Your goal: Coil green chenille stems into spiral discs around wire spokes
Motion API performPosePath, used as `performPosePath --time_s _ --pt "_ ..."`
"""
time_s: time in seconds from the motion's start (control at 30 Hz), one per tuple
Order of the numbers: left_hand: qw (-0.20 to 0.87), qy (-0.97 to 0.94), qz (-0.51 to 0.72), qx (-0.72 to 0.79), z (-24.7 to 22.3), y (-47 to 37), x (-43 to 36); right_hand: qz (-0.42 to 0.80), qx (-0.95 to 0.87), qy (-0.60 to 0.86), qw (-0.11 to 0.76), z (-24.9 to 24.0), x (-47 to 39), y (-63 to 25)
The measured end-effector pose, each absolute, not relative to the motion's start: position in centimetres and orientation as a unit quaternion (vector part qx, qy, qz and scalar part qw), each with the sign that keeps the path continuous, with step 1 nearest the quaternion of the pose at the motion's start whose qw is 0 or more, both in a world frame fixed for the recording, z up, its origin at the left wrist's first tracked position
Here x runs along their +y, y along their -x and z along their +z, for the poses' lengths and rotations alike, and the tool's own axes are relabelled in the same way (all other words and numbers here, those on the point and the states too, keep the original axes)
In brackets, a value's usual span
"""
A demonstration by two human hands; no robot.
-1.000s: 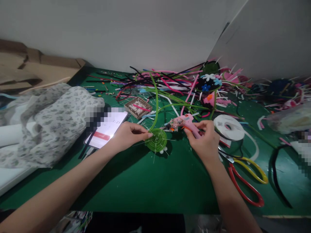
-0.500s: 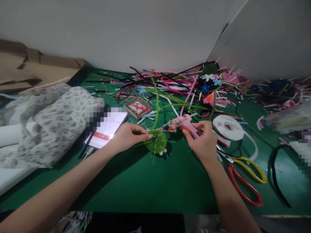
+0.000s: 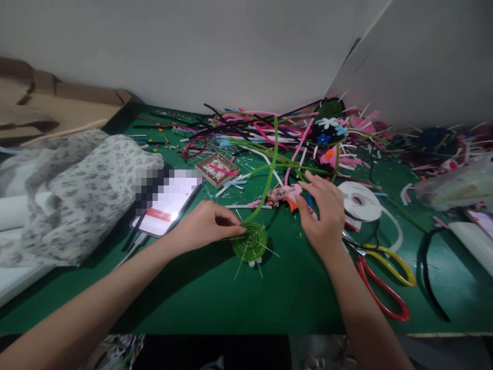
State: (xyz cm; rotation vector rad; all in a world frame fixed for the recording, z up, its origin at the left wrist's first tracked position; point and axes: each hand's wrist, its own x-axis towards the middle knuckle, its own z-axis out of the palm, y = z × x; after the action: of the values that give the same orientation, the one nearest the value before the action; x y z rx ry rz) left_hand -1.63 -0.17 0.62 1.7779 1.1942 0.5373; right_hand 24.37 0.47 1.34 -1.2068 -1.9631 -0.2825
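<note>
A flat green pipe-cleaner coil [image 3: 250, 245], with thin clear strands sticking out round its rim, is pinched at its upper left edge by my left hand [image 3: 217, 223]. From that edge a long green pipe cleaner [image 3: 272, 164] rises up and to the right. White petals peek out under the coil's lower edge. Fingers apart, my right hand [image 3: 321, 208] is over the handle of a pink glue gun [image 3: 287, 194], whose nozzle end points left and is crusted with glue. Part of the handle is hidden by that hand.
Right of my right hand lie a white spool [image 3: 362, 215] and scissors [image 3: 385, 282] with red and yellow handles. A phone [image 3: 157, 218] and floral cloth [image 3: 111, 180] are at left. Behind are a small ornate frame [image 3: 217, 169] and a heap of pipe cleaners [image 3: 254, 128].
My right hand has loosened its hold on the glue gun, its fingers now spread. The coil has shifted slightly down and right, and its long pipe cleaner leans further right.
</note>
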Motion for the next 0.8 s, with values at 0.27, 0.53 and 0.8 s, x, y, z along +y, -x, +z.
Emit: performPosePath --time_s 0.27,0.53,0.8 --pt "0.424 -0.754 0.195 0.463 0.7 1.7 -0.3 -0.027 -0.928 0.323 0.186 3.4 1.7 -22.6" --pt "0.403 -0.751 0.200 0.484 0.6 1.9 -0.2 0.071 -0.887 0.398 0.226 2.9 -0.1 -22.9" --pt "0.384 -0.743 0.202 0.509 0.8 1.6 -0.4 0.137 -0.808 0.516 0.248 2.5 -2.4 -21.6"
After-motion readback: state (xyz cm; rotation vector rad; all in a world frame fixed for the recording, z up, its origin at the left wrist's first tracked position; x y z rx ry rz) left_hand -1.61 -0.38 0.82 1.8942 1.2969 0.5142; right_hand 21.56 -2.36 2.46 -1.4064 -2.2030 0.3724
